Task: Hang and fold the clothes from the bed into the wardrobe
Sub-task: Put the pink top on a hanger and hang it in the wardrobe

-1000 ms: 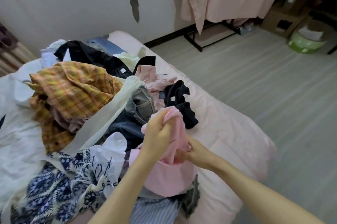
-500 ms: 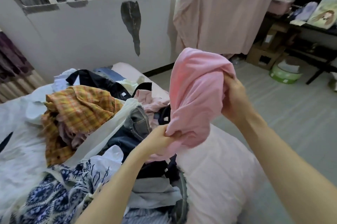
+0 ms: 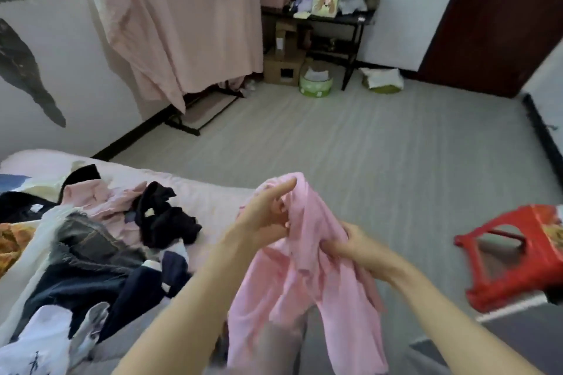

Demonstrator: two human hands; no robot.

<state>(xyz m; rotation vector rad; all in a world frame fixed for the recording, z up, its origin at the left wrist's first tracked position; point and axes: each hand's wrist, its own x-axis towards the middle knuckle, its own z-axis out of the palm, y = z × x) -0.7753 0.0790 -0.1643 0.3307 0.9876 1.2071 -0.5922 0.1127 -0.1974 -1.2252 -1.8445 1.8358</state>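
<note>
A light pink garment (image 3: 307,277) hangs in front of me, off the bed's edge and above the floor. My left hand (image 3: 265,216) holds its upper part, with the index finger stretched out along the cloth. My right hand (image 3: 350,243) grips a fold of it a little lower on the right. The pile of clothes (image 3: 100,240) lies on the pink bed (image 3: 210,194) at the left: dark jeans, black and pink pieces, a white printed piece.
A red plastic stool (image 3: 515,255) stands at the right. A pink sheet (image 3: 179,18) hangs on a rack by the far wall. A black table (image 3: 332,21) with boxes and bowls under it stands at the back. A dark red door (image 3: 493,18) is at the right.
The view has turned right, away from the pile toward the floor. Both hands have brought the pink garment down from its raised position to chest height, off the bed.
</note>
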